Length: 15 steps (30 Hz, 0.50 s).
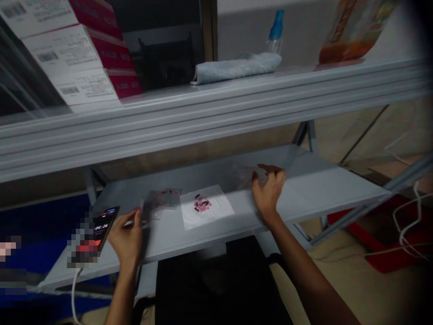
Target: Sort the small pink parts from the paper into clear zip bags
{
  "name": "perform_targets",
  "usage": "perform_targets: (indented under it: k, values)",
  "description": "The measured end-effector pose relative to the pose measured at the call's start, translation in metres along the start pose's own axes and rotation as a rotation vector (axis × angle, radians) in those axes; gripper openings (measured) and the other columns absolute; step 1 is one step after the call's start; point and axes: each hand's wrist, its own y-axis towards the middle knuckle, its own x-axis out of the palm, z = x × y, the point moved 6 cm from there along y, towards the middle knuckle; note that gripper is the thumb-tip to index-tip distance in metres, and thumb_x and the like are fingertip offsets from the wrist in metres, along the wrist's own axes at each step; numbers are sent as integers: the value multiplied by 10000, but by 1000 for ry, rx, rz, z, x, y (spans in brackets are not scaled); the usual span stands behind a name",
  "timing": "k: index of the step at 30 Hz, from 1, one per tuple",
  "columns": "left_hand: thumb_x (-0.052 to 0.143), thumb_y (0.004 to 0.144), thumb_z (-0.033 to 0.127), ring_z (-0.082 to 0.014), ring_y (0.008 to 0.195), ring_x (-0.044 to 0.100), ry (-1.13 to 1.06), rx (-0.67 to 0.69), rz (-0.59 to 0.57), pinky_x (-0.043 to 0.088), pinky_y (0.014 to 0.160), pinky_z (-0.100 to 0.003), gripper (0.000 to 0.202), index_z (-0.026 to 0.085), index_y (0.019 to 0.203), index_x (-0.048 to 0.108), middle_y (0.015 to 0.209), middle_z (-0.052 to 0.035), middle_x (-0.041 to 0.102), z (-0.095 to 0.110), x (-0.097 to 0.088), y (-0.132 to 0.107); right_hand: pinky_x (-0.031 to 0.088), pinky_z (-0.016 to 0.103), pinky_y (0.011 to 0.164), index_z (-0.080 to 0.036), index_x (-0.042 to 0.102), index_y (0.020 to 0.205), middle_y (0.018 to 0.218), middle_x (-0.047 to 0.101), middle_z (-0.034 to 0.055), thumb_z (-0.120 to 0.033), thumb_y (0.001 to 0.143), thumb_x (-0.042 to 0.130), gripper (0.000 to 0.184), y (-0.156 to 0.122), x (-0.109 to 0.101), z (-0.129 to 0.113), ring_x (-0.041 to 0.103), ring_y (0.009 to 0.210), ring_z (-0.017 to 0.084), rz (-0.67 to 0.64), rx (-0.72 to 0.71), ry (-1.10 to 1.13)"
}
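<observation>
**Left grip (126, 235) curled, right grip (269, 192) half-spread, pink pieces (203, 208) loose between them**

Thumb and finger of the left grip nearly meet by a pale blur; I cannot tell whether they pinch it. Nor can I tell whether the right grip has hold of the clear film (241, 176) just left of its curved fingers.

On the surface (304, 180), the pink pieces lie heaped with dark pieces (197, 197) on a white sheet (219, 214); clear bags (169, 198) lie to its left. A brush or tug at the sheet could probably scatter the heap, and the near edge might let pieces drop. The phone (103, 224), just left of the left grip, could be nudged by that wrist.

Its screen reads ":04:26", the front partly masked. Far left, stacked boxes (98, 54) carry barcodes and print too small to read; far right, an orange package (352, 36) bears lettering I cannot make out.
</observation>
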Motion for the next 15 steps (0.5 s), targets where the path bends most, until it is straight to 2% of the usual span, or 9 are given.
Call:
perform_targets:
  k: [1,2,3,6,7,9,11,13,15]
  values:
    - [644,818,456,-257,819,694,-121,-88,16,553,784,-394,384,106,936,746,887,-115,749,-1,-2,-1,425,465,929,-154,684,989,1092,620,166,-274,873,571,202,-9,-5,-17,563,1047,291,7,-57,7]
    - [683,788,459,-247,791,701,-230,-165,17,567,757,-386,404,102,967,742,892,-109,753,1,-2,-4,445,425,897,-171,678,919,1009,636,135,-245,899,532,165,-20,-4,-36,584,992,264,-69,-121,74]
    - [714,763,453,-242,768,706,-324,-227,1,578,731,-381,428,99,1003,737,902,-107,756,6,-2,-9,467,371,836,-183,666,898,927,651,99,-224,916,510,162,-33,1,-58,604,901,228,-207,-181,179]
    - [747,754,413,-219,722,719,-506,-264,-172,595,713,-365,389,133,1023,741,904,-79,765,45,4,-34,467,266,694,-192,646,974,870,683,36,-220,920,549,115,-81,12,-115,605,723,150,-600,-247,431]
    - [746,761,398,-213,720,720,-534,-238,-245,596,705,-352,339,147,989,754,912,-73,765,62,6,-44,462,253,686,-195,642,917,824,677,18,-238,918,568,85,-95,14,-129,606,704,140,-691,-258,483]
    - [733,788,364,-211,787,716,-534,-126,-362,591,701,-317,235,172,917,775,939,-69,756,96,6,-66,456,246,687,-193,622,828,761,664,1,-291,920,599,136,-115,17,-144,608,689,134,-806,-227,521]
    - [718,812,321,-209,853,699,-515,17,-434,575,721,-294,162,193,889,783,930,-63,744,123,5,-82,453,245,682,-190,604,783,733,649,-3,-322,926,603,194,-123,17,-147,604,680,132,-832,-177,535]
    - [687,846,280,-202,896,680,-501,96,-451,557,769,-294,148,211,937,781,964,-62,726,137,2,-90,451,243,680,-189,605,783,747,648,0,-314,941,585,203,-124,16,-147,602,691,132,-847,-158,565]
    - [664,869,259,-202,928,664,-501,125,-469,540,805,-301,161,221,978,776,995,-65,709,141,1,-91,456,248,712,-190,619,798,779,657,5,-282,956,562,191,-121,14,-148,611,732,135,-870,-176,598]
